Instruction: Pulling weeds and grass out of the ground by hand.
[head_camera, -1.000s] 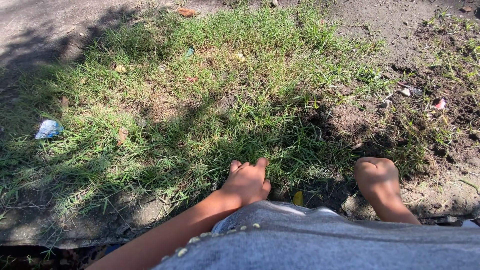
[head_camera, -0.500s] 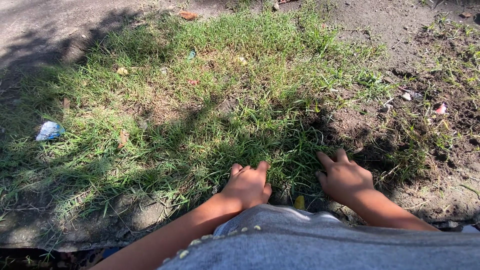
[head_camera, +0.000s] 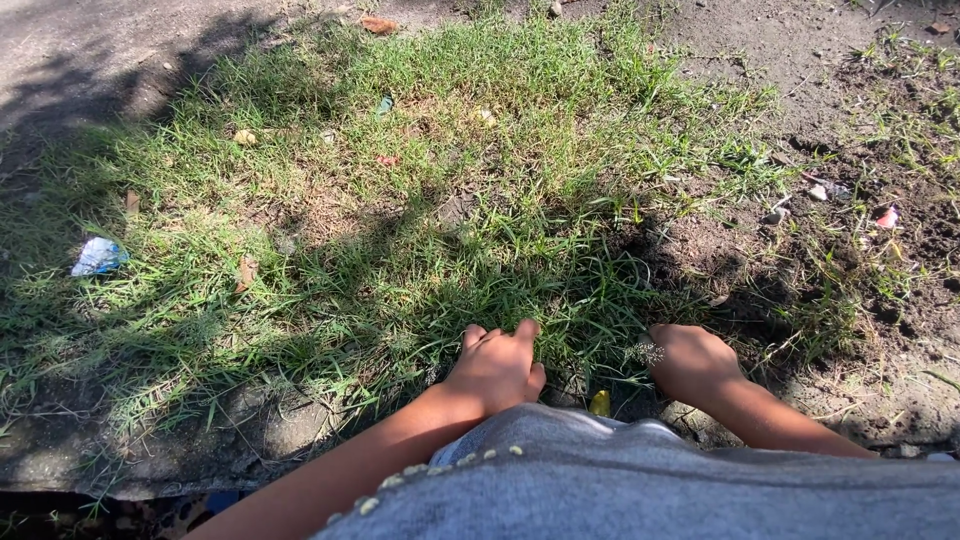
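My left hand (head_camera: 495, 366) lies on the near edge of a grass patch (head_camera: 420, 200), its fingers curled down into the blades. My right hand (head_camera: 692, 360) is a closed fist around a tuft of grass (head_camera: 640, 345) at the patch's right edge; a small pale seed head sticks out beside its thumb. Both hands are in shadow, about a hand's width apart. A yellow leaf (head_camera: 600, 403) lies on the ground between them. My grey garment (head_camera: 650, 485) hides the wrists' near side.
Bare dark soil (head_camera: 880, 250) with small stones and a pink scrap (head_camera: 885, 217) lies to the right. A blue-white wrapper (head_camera: 98, 256) sits in the grass at left. A cracked concrete edge (head_camera: 150, 455) runs along the bottom left. Dry leaves dot the grass.
My right hand moved left from the bare soil onto the grass, spread its fingers, then closed into a fist on a tuft. My left hand stayed where it was.
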